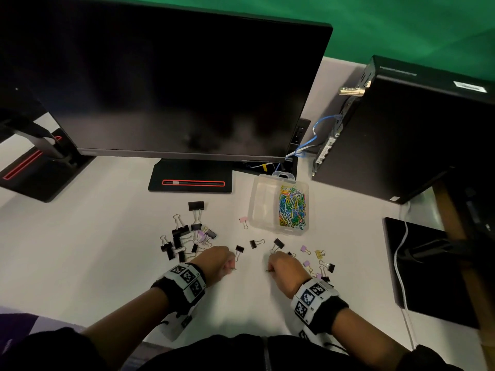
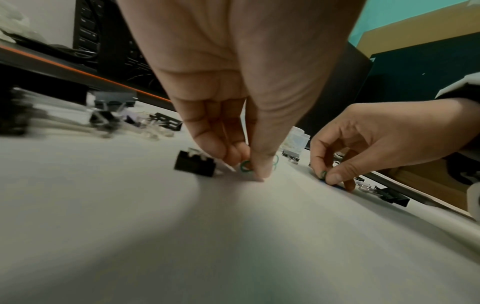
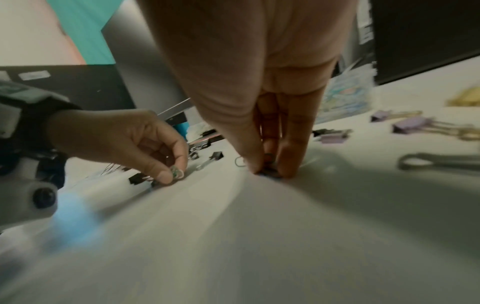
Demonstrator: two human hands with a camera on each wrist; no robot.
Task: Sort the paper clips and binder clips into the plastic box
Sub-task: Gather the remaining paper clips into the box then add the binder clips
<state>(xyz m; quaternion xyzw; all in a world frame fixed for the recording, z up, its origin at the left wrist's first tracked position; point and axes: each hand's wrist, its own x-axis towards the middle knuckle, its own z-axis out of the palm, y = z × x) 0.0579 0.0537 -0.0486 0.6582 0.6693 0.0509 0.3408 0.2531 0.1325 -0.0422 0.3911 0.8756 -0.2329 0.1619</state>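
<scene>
The dark monitor (image 1: 174, 89) filled the desk (image 1: 93, 250) from ten to twelve o'clock, and the black computer case (image 1: 401, 135) stood at two. Just below the monitor's right corner, at about one o'clock from my hands, the plastic box (image 1: 278, 204) sat open; its right compartment was heaped with coloured paper clips (image 1: 292, 207), while its left compartment looked bare. A cluster of mostly black binder clips (image 1: 187, 236) lay at eleven o'clock from my left hand, with a pink binder clip (image 1: 244, 220) just beside the box's left wall. Smaller purple and yellow binder clips (image 1: 312, 257) were scattered at two o'clock from my right hand.

My left hand (image 1: 214, 262) was down at the desk, thumb and fingertips (image 2: 259, 164) pinched narrow round a green paper clip (image 2: 245, 166), with a small black binder clip (image 2: 194, 164) just beside it at nine o'clock. My right hand (image 1: 285, 269) was pinched the same way on a small dark clip (image 3: 270, 171) against the desk; whether it was a paper clip or a binder clip I could not tell.
</scene>
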